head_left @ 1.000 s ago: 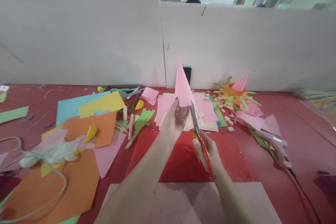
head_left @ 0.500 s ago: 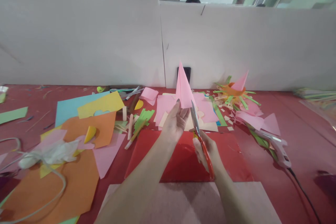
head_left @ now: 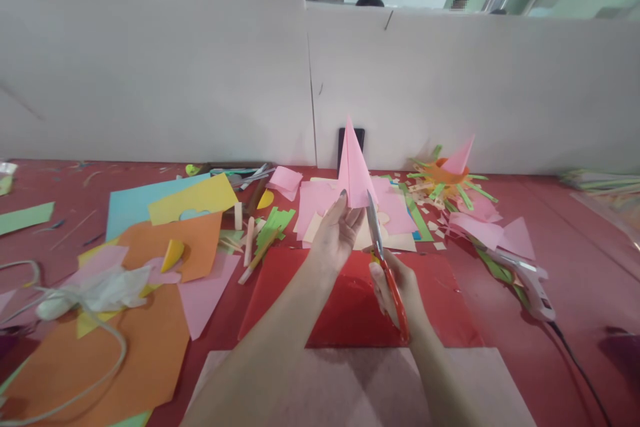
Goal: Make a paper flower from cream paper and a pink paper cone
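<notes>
A pink paper cone [head_left: 356, 167] points upward, its lower edge pinched in my left hand [head_left: 336, 237]. Scissors [head_left: 387, 273] with red handles are in my right hand [head_left: 400, 283], fingers wrapped round the grips. The blades rise to the lower right corner of the cone and touch or nearly touch its edge; whether they are cutting into it I cannot tell. Both hands are above a shiny red board [head_left: 285, 293]. Behind them lie pink and cream paper sheets [head_left: 313, 203].
An orange and green paper piece with a pink cone [head_left: 459, 159] stands at the right, near a hot glue gun [head_left: 533, 290] with a cord. Coloured sheets [head_left: 145, 347] and a white cable [head_left: 117, 333] cover the left. A white partition [head_left: 200, 80] bounds the back, with a black phone-like object [head_left: 357, 137] against it.
The cone, both hands and the scissors appear shifted very slightly to the right, with the whole view moving a little too. The grips on cone and scissors are the same.
</notes>
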Available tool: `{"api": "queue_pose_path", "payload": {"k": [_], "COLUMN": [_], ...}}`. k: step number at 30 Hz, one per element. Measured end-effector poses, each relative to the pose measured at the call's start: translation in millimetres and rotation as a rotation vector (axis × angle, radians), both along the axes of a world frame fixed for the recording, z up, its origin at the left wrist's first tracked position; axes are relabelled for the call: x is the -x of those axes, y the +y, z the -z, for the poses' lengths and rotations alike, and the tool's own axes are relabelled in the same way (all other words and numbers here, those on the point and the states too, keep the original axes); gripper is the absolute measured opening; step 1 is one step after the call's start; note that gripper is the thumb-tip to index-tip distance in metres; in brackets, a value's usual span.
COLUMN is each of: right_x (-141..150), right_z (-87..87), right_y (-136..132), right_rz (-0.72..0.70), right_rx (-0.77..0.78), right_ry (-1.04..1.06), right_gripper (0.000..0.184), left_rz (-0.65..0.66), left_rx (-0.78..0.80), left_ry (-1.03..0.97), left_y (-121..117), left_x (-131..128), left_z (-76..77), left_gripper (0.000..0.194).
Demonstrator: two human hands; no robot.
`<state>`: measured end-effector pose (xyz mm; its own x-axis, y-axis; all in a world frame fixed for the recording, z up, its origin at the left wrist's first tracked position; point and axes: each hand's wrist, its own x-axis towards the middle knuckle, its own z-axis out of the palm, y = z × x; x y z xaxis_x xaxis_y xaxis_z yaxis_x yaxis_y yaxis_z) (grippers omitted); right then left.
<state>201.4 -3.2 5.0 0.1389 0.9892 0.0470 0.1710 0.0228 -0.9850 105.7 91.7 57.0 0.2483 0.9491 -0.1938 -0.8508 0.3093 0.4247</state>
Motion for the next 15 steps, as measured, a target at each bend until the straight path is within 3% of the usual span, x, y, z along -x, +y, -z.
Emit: {"api": "queue_pose_path", "payload": {"k": [9,15], "right_x": [0.6,2.1], "right_z": [1.9,0.7], "right_y": [2.5,2.3], "right_rz": [0.065,0.067], "right_rx": [-0.001,-0.032], "right_ry": [-0.020,-0.059], "right_gripper": [0.045,0.035], "left_rz": [0.003,0.030], "left_rx": [0.022,0.052], "left_ry": [0.034,0.047], "left_y": [-5.2,-9.2], "left_x": [-3.7,-7.4], "left_z": [-2.2,-3.5], "left_gripper": [0.015,0.011]}}
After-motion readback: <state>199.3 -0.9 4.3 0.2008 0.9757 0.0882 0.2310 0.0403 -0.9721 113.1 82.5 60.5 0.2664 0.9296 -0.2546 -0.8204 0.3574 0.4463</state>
